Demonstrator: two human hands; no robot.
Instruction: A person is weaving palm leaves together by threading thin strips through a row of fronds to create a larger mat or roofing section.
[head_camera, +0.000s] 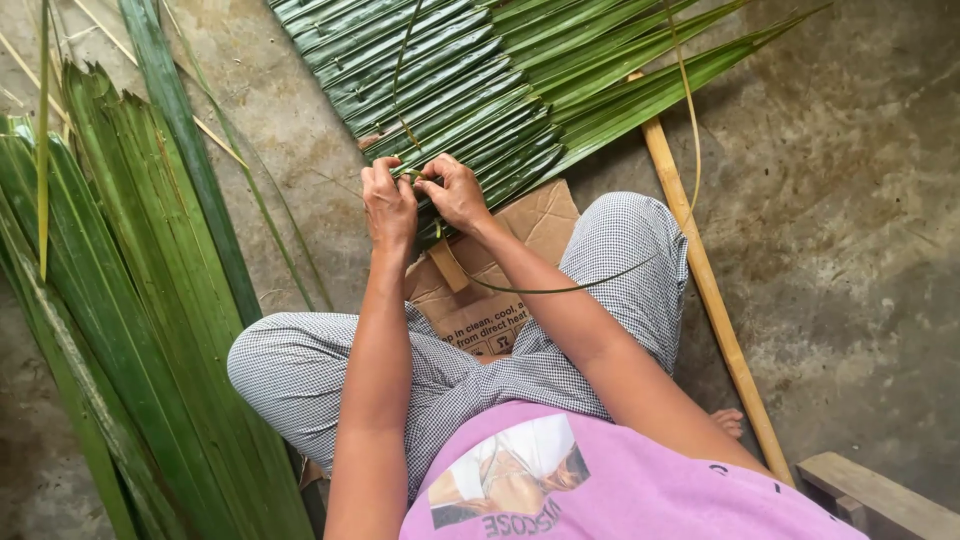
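Loose fronds: long green palm leaves lying in a pile on the concrete floor, far left.
Left hand: fingers clenched on the near edge of the woven leaf panel, pinching a thin green strip.
Right hand: just beside the left, fingers pinched on the same panel edge.
Cardboard sheet: flat on the floor under the panel edge, between the knees.
Wooden stick: runs diagonally from the panel, right of the legs.
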